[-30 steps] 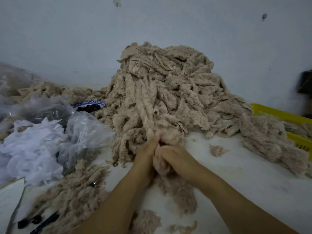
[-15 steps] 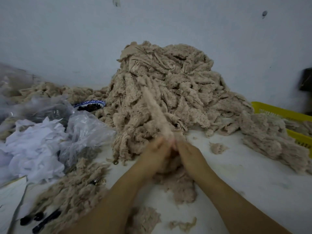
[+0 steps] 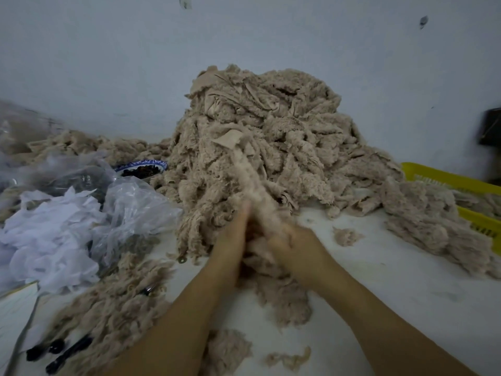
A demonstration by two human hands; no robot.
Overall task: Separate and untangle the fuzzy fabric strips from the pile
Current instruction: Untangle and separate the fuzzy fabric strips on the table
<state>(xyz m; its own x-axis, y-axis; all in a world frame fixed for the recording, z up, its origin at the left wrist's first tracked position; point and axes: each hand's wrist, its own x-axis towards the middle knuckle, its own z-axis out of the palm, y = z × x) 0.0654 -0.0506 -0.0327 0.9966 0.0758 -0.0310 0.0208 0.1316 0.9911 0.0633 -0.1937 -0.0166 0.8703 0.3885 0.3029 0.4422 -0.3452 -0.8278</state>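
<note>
Fuzzy strip point(image 3: 250, 180) pulled up out of the pile point(image 3: 311, 137), stretched taut, flat end freed

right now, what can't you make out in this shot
Head view only.
Fingers of left hand and right hand: motion-blurred, sunk in fuzz; grip unclear.
Strip: far end lost in the pile.
Basket: cut by the right edge, partly under the pile.
Bowl: half behind the bag; dark contents too small to name.
</note>
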